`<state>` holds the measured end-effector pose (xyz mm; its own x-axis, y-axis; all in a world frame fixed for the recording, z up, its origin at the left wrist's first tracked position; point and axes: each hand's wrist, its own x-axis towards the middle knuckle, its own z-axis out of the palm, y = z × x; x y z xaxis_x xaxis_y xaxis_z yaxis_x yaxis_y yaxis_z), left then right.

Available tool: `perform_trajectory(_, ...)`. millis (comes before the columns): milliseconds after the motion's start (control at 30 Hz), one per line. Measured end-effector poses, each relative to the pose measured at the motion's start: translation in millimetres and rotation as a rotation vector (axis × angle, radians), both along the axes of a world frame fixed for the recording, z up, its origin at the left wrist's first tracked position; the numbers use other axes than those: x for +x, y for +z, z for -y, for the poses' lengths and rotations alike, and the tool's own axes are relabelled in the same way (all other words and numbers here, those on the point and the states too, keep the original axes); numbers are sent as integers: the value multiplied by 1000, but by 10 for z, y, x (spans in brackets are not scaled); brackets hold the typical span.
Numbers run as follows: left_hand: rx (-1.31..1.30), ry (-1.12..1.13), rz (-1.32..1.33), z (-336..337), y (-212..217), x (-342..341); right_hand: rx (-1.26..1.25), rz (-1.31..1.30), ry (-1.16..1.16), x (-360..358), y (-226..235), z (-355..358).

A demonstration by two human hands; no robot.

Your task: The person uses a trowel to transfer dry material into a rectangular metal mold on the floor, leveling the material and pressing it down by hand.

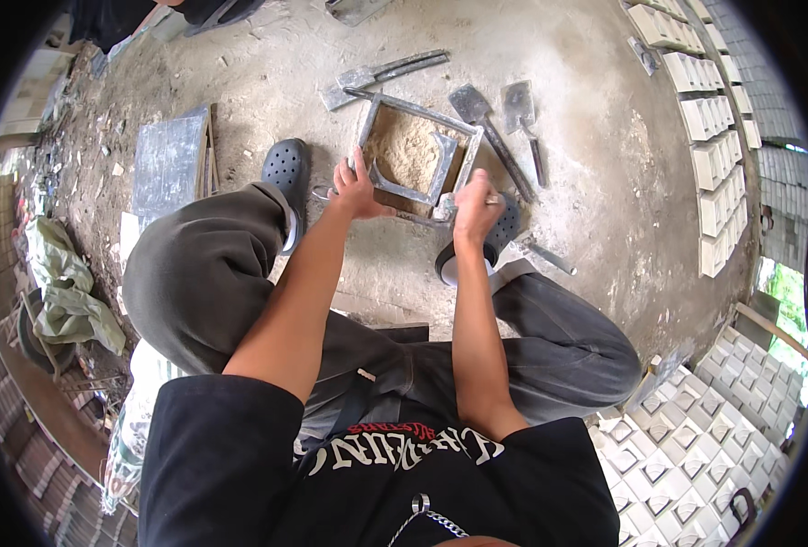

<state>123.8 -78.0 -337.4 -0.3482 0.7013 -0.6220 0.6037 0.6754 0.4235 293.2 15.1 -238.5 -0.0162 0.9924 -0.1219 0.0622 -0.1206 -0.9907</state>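
Observation:
A square metal mould frame (pixel 417 109) lies on the concrete floor between my feet, filled with sandy mix (pixel 408 150). My left hand (pixel 356 187) grips the frame's near left corner. My right hand (pixel 474 205) is closed on the frame's near right corner, by a metal handle. A bent metal strip (pixel 440 164) lies across the sand inside the frame. My black perforated clogs (pixel 287 169) flank the frame on both sides.
Two trowels (pixel 477 105) lie right of the frame and a flat metal tool (pixel 385 73) behind it. A grey slab (pixel 169 159) sits at the left. Rows of pale cast blocks (pixel 714 155) line the right side, and more fill the lower right (pixel 686 465).

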Motion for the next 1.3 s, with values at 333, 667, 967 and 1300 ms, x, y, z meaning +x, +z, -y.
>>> perform_trajectory(333,-81,9,31,-62,113,-3,122,-301,-123,57,53,84)
perform_trajectory(667,-79,-12,38,-70,151,-5,71,-199,-97,190,-20,71)
perform_trajectory(967,-80,14,35,-52,139,57,98,191,-81,128,-132,43)
perform_trajectory(1300,-51,8,-10,-66,61,12,126,83,-46,-145,-47,-529)
